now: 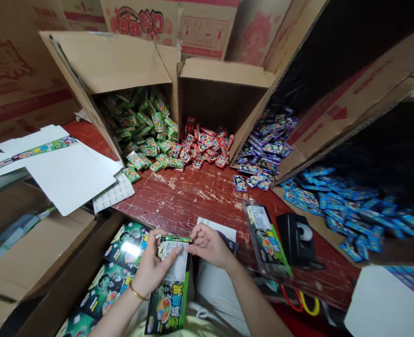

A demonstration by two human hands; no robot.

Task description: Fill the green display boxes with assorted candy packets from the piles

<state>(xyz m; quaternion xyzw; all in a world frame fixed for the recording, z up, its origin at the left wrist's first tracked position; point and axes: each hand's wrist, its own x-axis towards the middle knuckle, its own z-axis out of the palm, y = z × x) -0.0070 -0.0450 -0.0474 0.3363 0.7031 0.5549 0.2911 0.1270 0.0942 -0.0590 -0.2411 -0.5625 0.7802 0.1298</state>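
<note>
A flat green and black printed candy box point(168, 302) hangs upright over my lap, its top end turned toward the table. My left hand point(153, 263) is closed around its upper left side, with the thumb across the white label panel. At the top right corner, the bent fingers of my right hand point(210, 245) pinch the edge of the box by its narrow end flap. Whether a small packet lies under those fingertips is hidden. Just behind my right hand a printed white sheet point(228, 231) lies on the table's front edge.
Open cartons hold small green packets point(147, 119), red packets point(207, 142), purple packets point(266, 140) and blue packets point(354, 201). A similar box in clear plastic point(266, 238) lies beside a black tape dispenser point(296, 241). More printed boxes point(105, 285) fill a carton at lower left, below white cards point(66, 173).
</note>
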